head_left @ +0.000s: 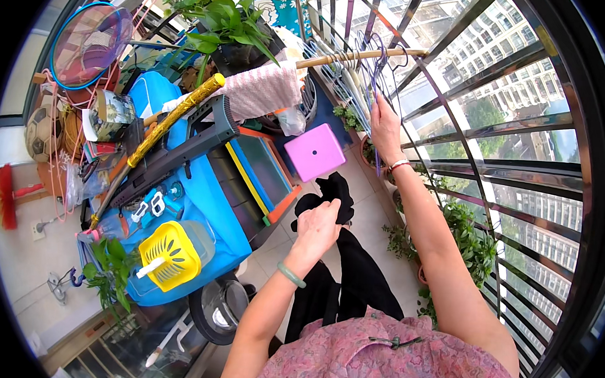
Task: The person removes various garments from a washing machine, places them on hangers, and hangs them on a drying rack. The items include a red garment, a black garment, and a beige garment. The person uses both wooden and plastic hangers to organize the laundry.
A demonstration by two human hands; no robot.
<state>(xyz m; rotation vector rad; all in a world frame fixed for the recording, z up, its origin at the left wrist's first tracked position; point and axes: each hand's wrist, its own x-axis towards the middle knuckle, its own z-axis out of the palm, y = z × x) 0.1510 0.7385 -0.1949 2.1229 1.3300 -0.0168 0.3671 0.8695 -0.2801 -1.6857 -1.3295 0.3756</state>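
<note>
**A:** Status on the balcony?

**B:** Left hand (316, 225) is bunched around the top of a black garment (343, 259), fingers pinched closed on the cloth. The rest of it trails down in front of the person toward the tiled floor (367, 192). Right hand (386, 128) is up at the wooden rod (361, 55) by the window bars (497, 124), fingers curled on a thin purple hanger (377, 70) among the wire hangers bunched there.

**A:** So hung or not?

**B:** Not yet, by my read. Garment and hanger are well apart; the cloth isn't on any hanger. Hanger looks to be on or right at the rod, can't tell if it's unhooked. A pink towel (263, 91) is already draped over the rod's left end.

**A:** Containers?

**B:** Yellow slotted basket (170, 254) sits on the blue cover (205, 211), near the left forearm; white handle sticks out, contents not readable. Pink square box (315, 152) is on the floor past the left hand, lid shut, inside hidden. Round mesh basket (91, 44) is propped up far left, seems empty. Plant pots: a big leafy plant (222, 17) at top, smaller greenery along the bars.
</note>
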